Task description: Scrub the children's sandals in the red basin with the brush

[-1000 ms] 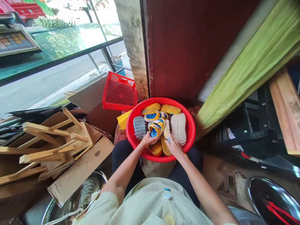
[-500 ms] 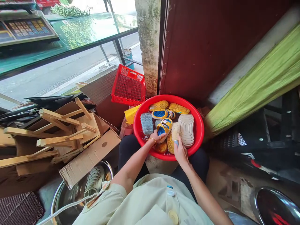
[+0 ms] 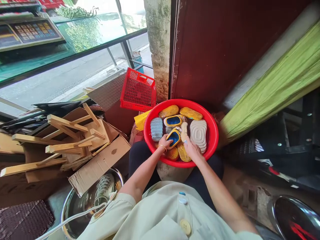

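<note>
My left hand (image 3: 164, 143) is closed around a yellow slipper (image 3: 174, 136) with a blue inside, held tilted over the red basin (image 3: 214, 141). My right hand (image 3: 192, 149) grips a scrubbing brush (image 3: 184, 129) with pale bristles and a bit of blue on its handle. The brush is upright against the slipper's right side. A matching yellow and blue slipper (image 3: 173, 120) lies just beyond. Around them in the basin are a blue-grey slipper (image 3: 156, 129), a white slipper (image 3: 198, 133) sole up, and several yellow soles (image 3: 191, 113).
Behind the basin stands a red plastic crate (image 3: 138, 90). Wooden stools (image 3: 82, 140) and cardboard (image 3: 100, 166) are piled at left, above a metal bowl (image 3: 65, 203). On the right hang a green cloth (image 3: 270, 80) and, lower down, another metal bowl (image 3: 273, 213).
The brush in my right hand has shifted up and left along the slipper and turned more upright. My left hand has tilted the slipper a little. The whole view has shifted slightly.
</note>
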Action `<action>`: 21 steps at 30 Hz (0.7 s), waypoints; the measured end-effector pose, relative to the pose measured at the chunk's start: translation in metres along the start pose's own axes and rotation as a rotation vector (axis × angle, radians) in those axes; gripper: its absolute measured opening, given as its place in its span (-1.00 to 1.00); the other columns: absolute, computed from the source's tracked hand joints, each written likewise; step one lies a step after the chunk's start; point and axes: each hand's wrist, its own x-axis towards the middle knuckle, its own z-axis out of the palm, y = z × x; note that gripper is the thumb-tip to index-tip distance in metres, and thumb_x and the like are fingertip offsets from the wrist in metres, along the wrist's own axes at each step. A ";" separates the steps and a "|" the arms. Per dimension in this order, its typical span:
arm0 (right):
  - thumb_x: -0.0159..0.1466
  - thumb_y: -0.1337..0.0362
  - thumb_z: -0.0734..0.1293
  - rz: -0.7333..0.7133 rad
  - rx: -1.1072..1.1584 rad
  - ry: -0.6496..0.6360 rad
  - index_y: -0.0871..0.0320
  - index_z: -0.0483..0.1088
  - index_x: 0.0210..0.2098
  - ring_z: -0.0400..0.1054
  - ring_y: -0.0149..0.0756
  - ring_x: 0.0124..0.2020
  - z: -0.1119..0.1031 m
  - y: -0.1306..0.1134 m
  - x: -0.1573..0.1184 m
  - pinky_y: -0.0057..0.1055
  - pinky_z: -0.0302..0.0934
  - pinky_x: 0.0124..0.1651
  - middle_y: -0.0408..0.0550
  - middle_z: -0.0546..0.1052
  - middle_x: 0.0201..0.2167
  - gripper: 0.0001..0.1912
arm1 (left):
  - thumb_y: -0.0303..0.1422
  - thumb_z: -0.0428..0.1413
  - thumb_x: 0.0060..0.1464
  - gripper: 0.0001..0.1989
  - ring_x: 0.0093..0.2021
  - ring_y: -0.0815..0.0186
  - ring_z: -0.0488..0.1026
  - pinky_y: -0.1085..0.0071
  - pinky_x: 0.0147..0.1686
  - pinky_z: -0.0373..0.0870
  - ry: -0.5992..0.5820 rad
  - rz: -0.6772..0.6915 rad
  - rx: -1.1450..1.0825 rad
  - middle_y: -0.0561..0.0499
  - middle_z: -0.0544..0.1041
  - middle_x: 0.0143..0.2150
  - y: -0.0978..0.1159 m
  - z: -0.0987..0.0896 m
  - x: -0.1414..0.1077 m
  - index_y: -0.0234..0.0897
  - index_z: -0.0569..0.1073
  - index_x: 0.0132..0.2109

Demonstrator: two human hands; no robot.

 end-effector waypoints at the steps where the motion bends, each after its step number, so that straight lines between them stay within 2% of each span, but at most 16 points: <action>1: 0.51 0.21 0.06 -0.020 -0.014 0.021 0.17 -0.15 0.54 0.55 -0.07 -0.07 0.006 -0.003 -0.013 -0.27 0.36 -0.06 0.24 0.57 0.02 -0.34 | -0.29 0.25 0.13 -0.42 0.15 0.04 0.51 0.18 0.17 0.39 0.024 0.001 0.041 -0.13 0.59 0.14 0.001 0.001 -0.001 -0.20 0.37 0.28; 3: 0.51 0.22 0.05 -0.050 -0.048 0.054 0.14 -0.19 0.56 0.57 -0.08 -0.13 0.017 -0.008 -0.034 -0.26 0.39 -0.10 0.24 0.56 0.03 -0.32 | -0.29 0.21 0.16 -0.41 0.20 0.02 0.47 0.18 0.20 0.36 0.074 0.040 0.149 -0.16 0.55 0.19 0.002 0.003 -0.004 -0.20 0.32 0.31; 5: 0.50 0.25 0.05 -0.048 -0.078 0.055 0.14 -0.17 0.56 0.57 -0.08 -0.18 0.020 -0.008 -0.042 -0.24 0.40 -0.12 0.25 0.56 0.00 -0.33 | -0.31 0.15 0.21 -0.42 0.26 0.02 0.43 0.20 0.22 0.34 0.098 0.132 0.257 -0.19 0.50 0.25 0.004 0.007 -0.010 -0.22 0.27 0.35; 7: 0.49 0.28 0.10 -0.029 -0.077 0.017 0.14 -0.14 0.55 0.57 -0.08 -0.18 0.015 -0.003 -0.034 -0.24 0.39 -0.10 0.23 0.58 -0.04 -0.32 | -0.34 0.07 0.26 -0.43 0.27 0.02 0.42 0.21 0.20 0.35 0.079 0.217 0.341 -0.20 0.45 0.29 0.006 0.010 -0.016 -0.22 0.24 0.38; 10: 0.50 0.30 0.13 0.005 -0.039 -0.026 0.24 -0.06 0.52 0.55 -0.15 -0.11 0.000 0.008 -0.008 -0.29 0.32 -0.04 0.20 0.60 -0.09 -0.35 | -0.40 0.02 0.25 -0.36 0.21 -0.01 0.48 0.17 0.13 0.41 0.011 0.274 0.454 -0.20 0.37 0.36 0.009 0.012 -0.023 -0.17 0.15 0.45; 13: 0.52 0.29 0.09 0.019 -0.020 -0.002 0.30 -0.02 0.50 0.53 -0.19 -0.07 -0.007 0.008 0.001 -0.34 0.29 -0.02 0.20 0.60 -0.08 -0.39 | -0.42 0.03 0.21 -0.24 0.22 -0.05 0.47 0.12 0.14 0.42 -0.024 0.261 0.510 -0.25 0.31 0.41 0.011 0.012 -0.023 -0.19 0.02 0.51; 16: 0.51 0.23 0.11 -0.005 -0.021 0.033 0.19 -0.12 0.54 0.54 -0.14 -0.10 0.003 -0.006 -0.021 -0.33 0.33 -0.06 0.19 0.58 -0.01 -0.34 | -0.41 0.01 0.24 -0.23 0.24 -0.02 0.47 0.12 0.15 0.43 -0.021 0.198 0.535 -0.27 0.37 0.37 0.011 0.013 -0.019 -0.25 -0.05 0.52; 19: 0.51 0.20 0.08 -0.073 -0.060 0.006 0.07 -0.19 0.55 0.56 -0.11 -0.13 0.016 -0.023 -0.044 -0.29 0.37 -0.11 0.20 0.54 0.05 -0.32 | -0.33 0.00 0.29 -0.34 0.17 0.05 0.52 0.18 0.11 0.45 -0.038 0.172 0.540 -0.17 0.49 0.28 0.011 0.016 -0.015 -0.16 0.05 0.48; 21: 0.51 0.19 0.07 -0.053 -0.073 -0.029 0.06 -0.19 0.55 0.56 -0.09 -0.11 0.015 -0.028 -0.041 -0.26 0.37 -0.10 0.23 0.52 0.08 -0.33 | -0.30 0.03 0.29 -0.40 0.14 0.05 0.54 0.19 0.09 0.46 -0.041 0.185 0.546 -0.14 0.55 0.22 0.011 0.017 -0.014 -0.15 0.16 0.43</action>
